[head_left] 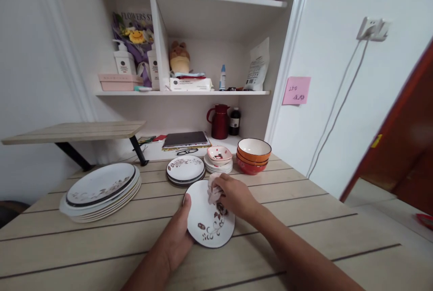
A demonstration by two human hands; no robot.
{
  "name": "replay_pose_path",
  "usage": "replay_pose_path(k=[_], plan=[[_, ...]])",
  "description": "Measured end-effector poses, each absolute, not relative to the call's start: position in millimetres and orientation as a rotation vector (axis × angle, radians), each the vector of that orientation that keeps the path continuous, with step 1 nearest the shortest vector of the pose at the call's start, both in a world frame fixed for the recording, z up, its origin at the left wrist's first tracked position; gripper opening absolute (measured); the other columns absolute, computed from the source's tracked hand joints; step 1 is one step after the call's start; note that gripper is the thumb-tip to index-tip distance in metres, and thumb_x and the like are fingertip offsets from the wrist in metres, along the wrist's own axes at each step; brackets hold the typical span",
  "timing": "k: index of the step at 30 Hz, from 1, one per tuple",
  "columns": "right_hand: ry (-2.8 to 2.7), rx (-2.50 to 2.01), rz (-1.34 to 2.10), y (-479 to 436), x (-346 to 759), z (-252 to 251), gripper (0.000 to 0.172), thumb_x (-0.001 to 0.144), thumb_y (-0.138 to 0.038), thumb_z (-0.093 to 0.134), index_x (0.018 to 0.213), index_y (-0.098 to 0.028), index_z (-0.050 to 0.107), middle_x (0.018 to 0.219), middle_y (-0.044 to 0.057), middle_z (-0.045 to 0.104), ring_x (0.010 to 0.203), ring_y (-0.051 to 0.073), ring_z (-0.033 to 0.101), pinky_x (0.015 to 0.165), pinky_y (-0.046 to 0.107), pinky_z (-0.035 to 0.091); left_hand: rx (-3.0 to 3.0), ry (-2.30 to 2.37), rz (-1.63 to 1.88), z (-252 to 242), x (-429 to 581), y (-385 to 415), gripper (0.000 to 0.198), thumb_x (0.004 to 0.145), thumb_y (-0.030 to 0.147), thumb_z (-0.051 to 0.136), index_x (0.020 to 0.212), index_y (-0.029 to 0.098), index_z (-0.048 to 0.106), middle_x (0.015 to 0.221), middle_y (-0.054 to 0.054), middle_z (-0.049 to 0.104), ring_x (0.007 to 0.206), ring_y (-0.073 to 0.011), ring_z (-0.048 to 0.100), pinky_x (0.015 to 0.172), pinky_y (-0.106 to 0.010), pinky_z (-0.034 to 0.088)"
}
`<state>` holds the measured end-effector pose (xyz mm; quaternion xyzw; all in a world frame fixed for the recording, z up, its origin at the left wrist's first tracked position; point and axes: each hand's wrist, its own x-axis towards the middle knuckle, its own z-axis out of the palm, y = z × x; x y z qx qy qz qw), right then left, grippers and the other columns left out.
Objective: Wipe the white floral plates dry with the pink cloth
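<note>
A white plate (pixel 199 212) with a brown floral pattern and dark rim is tilted toward me above the table. My left hand (pixel 179 232) grips its left edge, the thumb on the upper face and the other fingers hidden beneath. In my right hand (pixel 235 195) a crumpled pale cloth or tissue (pixel 214 189) is pinched, pressed against the plate's upper right part. Just behind stands a short stack of similar floral plates (pixel 185 169). To its right, a small strawberry-patterned dish (pixel 219 154) rests on small white plates (pixel 218 168).
Stacked bowls (pixel 253 155), orange and red, stand back right. Large plates (pixel 101 189) are piled at left, near a raised wooden shelf (pixel 77 131) on black legs. A red jug (pixel 219 122), dark bottle (pixel 234 122), laptop (pixel 186 139) and glasses (pixel 187 151) lie behind.
</note>
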<state>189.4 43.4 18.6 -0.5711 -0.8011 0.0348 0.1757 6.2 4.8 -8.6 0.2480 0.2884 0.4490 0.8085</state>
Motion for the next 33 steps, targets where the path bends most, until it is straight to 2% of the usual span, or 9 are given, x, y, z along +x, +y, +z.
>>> replay_pose_path(k=[4,9,16,19,24,28,33], plan=[[-2.169,-1.404,0.096,45.0,178.9,9.1,0.033,0.074,-0.008,0.056,0.104,-0.022,0.062,0.109,0.007,0.063,0.097,0.021,0.059,0.077,0.027,0.041,0.54,0.553,0.951,-13.3,7.3,6.1,0.068,0.086,0.051,0.051,0.143,0.015,0.039,0.13,-0.018,0.061,0.122,-0.0294,0.055,0.108,-0.046,0.034],[-2.153,-1.125,0.296,41.8,173.7,11.2,0.029,0.074,-0.008,0.058,0.099,-0.021,0.064,0.104,0.005,0.066,0.094,0.019,0.06,0.083,0.029,0.044,0.517,0.473,0.929,-20.8,7.5,9.5,0.071,0.085,0.059,0.045,0.143,0.02,0.038,0.129,-0.016,0.062,0.122,-0.029,0.055,0.108,-0.046,0.032],[-2.233,-0.893,0.372,31.8,167.4,19.4,0.037,0.08,-0.006,0.054,0.112,-0.022,0.064,0.115,0.006,0.066,0.107,0.02,0.058,0.095,0.034,0.044,0.482,0.472,0.913,-19.1,6.3,8.2,0.076,0.082,0.067,0.041,0.14,0.017,0.042,0.125,-0.016,0.064,0.123,-0.0289,0.053,0.106,-0.045,0.033],[-2.284,-0.847,0.389,28.4,164.7,21.9,0.04,0.079,-0.004,0.052,0.111,-0.023,0.065,0.118,0.005,0.066,0.111,0.02,0.057,0.098,0.036,0.042,0.441,0.448,0.913,-15.5,7.7,6.5,0.078,0.082,0.068,0.036,0.139,0.015,0.043,0.124,-0.017,0.064,0.121,-0.0298,0.055,0.104,-0.046,0.035],[-2.395,-0.749,0.496,22.6,162.7,30.9,0.042,0.076,0.0,0.052,0.107,-0.023,0.068,0.108,0.003,0.069,0.102,0.018,0.061,0.094,0.032,0.043,0.429,0.377,0.934,-15.0,11.1,7.0,0.077,0.082,0.068,0.036,0.138,0.015,0.046,0.119,-0.017,0.067,0.116,-0.031,0.058,0.101,-0.047,0.038],[-2.515,-0.662,0.693,16.0,165.9,39.6,0.04,0.075,-0.001,0.056,0.105,-0.024,0.069,0.107,0.002,0.069,0.098,0.016,0.062,0.089,0.027,0.044,0.455,0.397,0.928,-16.4,9.7,7.3,0.074,0.085,0.065,0.033,0.135,0.013,0.05,0.113,-0.018,0.07,0.11,-0.0321,0.062,0.098,-0.048,0.042],[-2.736,-0.626,0.931,10.6,173.7,43.4,0.035,0.073,-0.007,0.065,0.101,-0.028,0.072,0.1,-0.002,0.069,0.095,0.014,0.062,0.083,0.022,0.044,0.519,0.404,0.822,-10.5,6.1,3.4,0.079,0.084,0.067,0.034,0.136,0.011,0.05,0.117,-0.019,0.068,0.115,-0.0335,0.06,0.102,-0.048,0.04]])
